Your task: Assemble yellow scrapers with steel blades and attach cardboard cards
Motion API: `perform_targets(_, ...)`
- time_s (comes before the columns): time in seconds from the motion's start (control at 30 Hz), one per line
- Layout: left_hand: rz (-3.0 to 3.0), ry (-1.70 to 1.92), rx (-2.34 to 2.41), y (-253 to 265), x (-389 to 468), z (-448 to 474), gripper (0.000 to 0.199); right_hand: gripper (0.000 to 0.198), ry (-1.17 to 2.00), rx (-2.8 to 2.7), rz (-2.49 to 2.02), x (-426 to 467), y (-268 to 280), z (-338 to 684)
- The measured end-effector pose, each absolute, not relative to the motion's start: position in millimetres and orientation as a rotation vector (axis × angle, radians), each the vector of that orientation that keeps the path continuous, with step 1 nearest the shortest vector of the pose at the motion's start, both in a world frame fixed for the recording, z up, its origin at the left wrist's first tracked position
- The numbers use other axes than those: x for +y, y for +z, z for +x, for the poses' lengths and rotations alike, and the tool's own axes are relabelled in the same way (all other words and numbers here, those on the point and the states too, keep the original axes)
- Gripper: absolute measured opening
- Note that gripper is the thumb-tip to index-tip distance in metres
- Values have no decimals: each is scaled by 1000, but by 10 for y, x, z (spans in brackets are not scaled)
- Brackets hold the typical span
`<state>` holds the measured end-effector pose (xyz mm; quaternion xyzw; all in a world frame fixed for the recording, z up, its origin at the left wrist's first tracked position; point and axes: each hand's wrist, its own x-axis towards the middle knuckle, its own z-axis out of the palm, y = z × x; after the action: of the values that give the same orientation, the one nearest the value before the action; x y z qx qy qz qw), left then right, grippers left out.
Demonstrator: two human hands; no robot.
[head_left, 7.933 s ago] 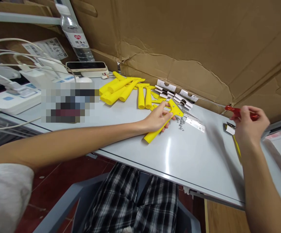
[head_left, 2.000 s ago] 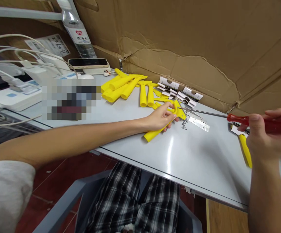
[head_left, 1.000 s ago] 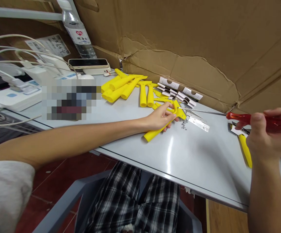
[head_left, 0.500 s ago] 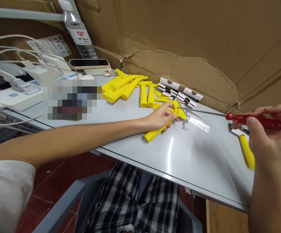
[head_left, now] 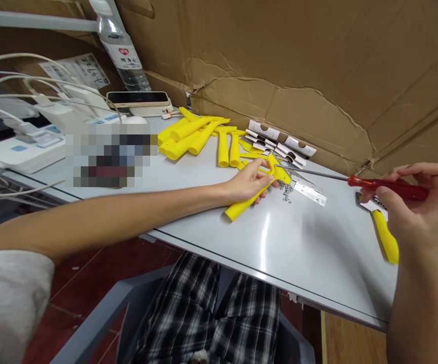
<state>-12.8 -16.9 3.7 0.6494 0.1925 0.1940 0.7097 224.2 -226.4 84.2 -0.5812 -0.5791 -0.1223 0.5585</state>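
Note:
My left hand (head_left: 249, 182) is closed around a yellow plastic scraper handle (head_left: 241, 206), whose tube end points toward me and whose wide head faces away. My right hand (head_left: 423, 202) grips a screwdriver (head_left: 387, 188) with a clear red handle. Its long metal shaft runs left, and the tip meets the head of the yellow handle, though the exact contact is too small to make out. Small screws (head_left: 287, 193) lie in a heap just beyond the held handle. Flat metal blades (head_left: 309, 192) rest to the right of the screws.
Several yellow handles (head_left: 192, 134) are piled at the back, beside folded white cards (head_left: 264, 130). A scraper with a yellow handle (head_left: 385, 237) lies near my right wrist. Leftward are a power strip (head_left: 21, 151), cables, a phone (head_left: 137, 98) and a bottle (head_left: 122, 50). Cardboard (head_left: 279, 60) walls the back.
My right hand and the screwdriver have shifted slightly left. The screwdriver's handle is turned a little differently in my fingers. My left hand and the yellow handle have hardly moved.

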Motion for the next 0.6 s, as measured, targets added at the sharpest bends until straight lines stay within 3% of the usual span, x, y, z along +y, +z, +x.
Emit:
perform_targets(0.13, 1441, 440, 434, 31, -167, -127, 16, 53, -332, -1303, -1367, -2235, 827, 2206)
perform_targets(0.4, 1459, 436, 408, 30, -184, -128, 16, 26, -707, -1422, -1339, -2221, 809, 2244)
perform_targets(0.6, 1477, 432, 420, 56, -194, -137, 16, 27, -563, -1346, -1317, -2210, 862, 2091)
